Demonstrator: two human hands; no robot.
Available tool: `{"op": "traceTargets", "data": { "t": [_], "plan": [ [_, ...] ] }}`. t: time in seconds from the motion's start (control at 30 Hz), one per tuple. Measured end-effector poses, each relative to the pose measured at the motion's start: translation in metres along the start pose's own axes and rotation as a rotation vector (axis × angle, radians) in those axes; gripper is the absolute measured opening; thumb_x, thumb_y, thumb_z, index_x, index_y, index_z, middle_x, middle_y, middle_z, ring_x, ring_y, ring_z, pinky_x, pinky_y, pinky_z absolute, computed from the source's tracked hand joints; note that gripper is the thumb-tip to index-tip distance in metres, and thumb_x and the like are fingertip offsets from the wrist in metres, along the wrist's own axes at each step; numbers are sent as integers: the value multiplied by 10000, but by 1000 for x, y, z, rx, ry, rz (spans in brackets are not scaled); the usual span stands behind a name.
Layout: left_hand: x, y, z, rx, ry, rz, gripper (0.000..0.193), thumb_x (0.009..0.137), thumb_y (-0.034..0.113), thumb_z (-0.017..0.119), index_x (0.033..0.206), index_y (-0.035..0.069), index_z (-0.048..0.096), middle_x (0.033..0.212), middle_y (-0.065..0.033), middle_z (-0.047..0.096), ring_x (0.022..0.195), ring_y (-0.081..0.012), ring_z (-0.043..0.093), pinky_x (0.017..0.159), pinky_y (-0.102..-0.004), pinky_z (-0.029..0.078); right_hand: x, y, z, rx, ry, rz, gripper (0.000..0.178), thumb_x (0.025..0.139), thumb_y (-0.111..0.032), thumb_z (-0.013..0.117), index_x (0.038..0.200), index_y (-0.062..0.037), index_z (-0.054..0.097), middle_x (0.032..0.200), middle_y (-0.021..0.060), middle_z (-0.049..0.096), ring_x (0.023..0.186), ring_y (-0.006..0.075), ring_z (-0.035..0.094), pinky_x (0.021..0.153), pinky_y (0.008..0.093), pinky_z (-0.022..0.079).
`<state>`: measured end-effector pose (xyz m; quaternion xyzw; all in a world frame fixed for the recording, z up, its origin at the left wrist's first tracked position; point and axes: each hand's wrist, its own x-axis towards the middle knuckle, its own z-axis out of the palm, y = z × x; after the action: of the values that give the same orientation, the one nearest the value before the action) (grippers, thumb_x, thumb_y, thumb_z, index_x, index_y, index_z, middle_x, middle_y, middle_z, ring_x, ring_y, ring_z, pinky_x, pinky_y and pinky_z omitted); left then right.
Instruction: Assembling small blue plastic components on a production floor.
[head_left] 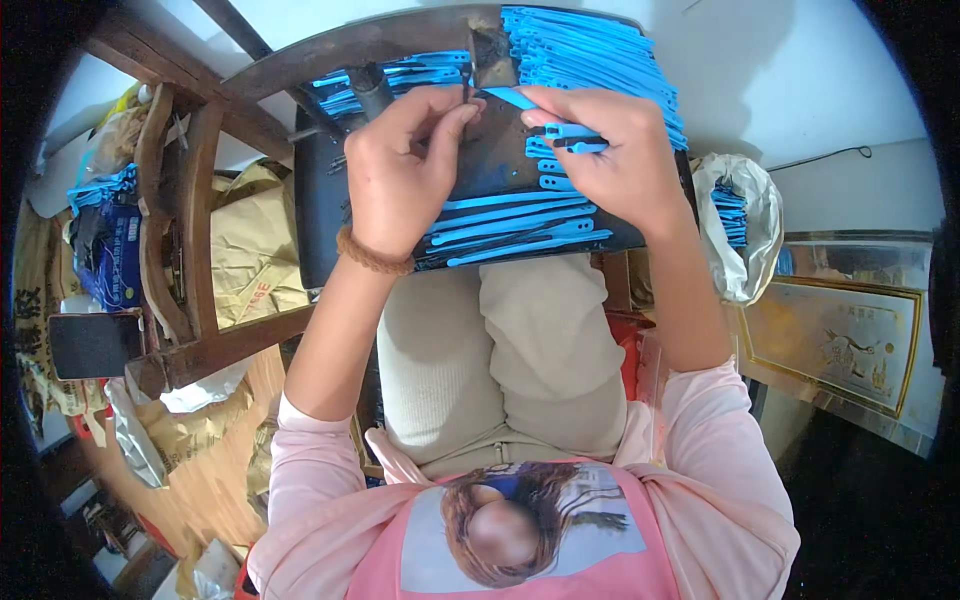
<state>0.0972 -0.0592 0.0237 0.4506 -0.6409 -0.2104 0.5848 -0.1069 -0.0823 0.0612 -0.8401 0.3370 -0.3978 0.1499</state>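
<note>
My left hand (405, 160) is closed in a pinch on a thin dark rod-like piece (466, 78), held upright over the dark tray. Facing it, my right hand (625, 145) is wrapped round a flat blue plastic strip (510, 97), whose tip points at my left fingertips. Blue ends with small holes and a black part (580, 144) also show in that grip; whether they belong to the same piece I cannot tell. Below the hands, several long blue strips (515, 220) lie side by side near the tray's front edge, some with black parts among them.
A large stack of blue strips (590, 60) fills the back right, with more (430, 72) at the back left beside a dark upright cylinder (371, 90). The dark tray (325, 220) sits over my knees. A white bag (745, 230) of blue pieces is right; a wooden chair frame (205, 220) stands left.
</note>
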Motion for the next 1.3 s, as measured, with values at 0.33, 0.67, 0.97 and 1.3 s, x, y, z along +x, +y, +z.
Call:
{"op": "traceTargets", "data": {
  "t": [0.33, 0.67, 0.97, 1.3],
  "plan": [
    [0, 0, 0, 0, 3, -11, 86, 894, -5, 684, 969, -38, 709, 855, -121, 758, 797, -171, 756, 673, -249, 573, 0, 1, -1, 1, -27, -25, 382, 719, -39, 689, 1096, -68, 740, 956, 116, 741, 839, 312, 705, 732, 364, 563],
    [-3, 8, -5, -86, -14, -95, 97, 901, -3, 690, 980, -57, 706, 871, -109, 754, 812, -133, 731, 712, -246, 566, -5, -9, 10, -21, 47, -13, 328, 752, -27, 681, 1076, -37, 732, 928, 138, 735, 808, 307, 707, 704, 356, 560],
    [-9, 25, -19, -223, -138, -222, 77, 930, -1, 665, 953, -48, 721, 882, -89, 744, 837, -102, 687, 745, -234, 541, -11, -12, 25, 70, 87, -51, 340, 713, -24, 669, 1048, -45, 727, 769, 124, 667, 669, 315, 633, 589, 391, 501],
    [-16, 44, -25, 235, -315, 84, 202, 831, -31, 670, 995, 60, 744, 936, -125, 732, 819, -316, 701, 705, -334, 558, -20, -20, 19, 0, 153, -66, 131, 721, -108, 764, 748, -43, 653, 656, 99, 561, 585, 290, 548, 506, 384, 408]
  ]
}}
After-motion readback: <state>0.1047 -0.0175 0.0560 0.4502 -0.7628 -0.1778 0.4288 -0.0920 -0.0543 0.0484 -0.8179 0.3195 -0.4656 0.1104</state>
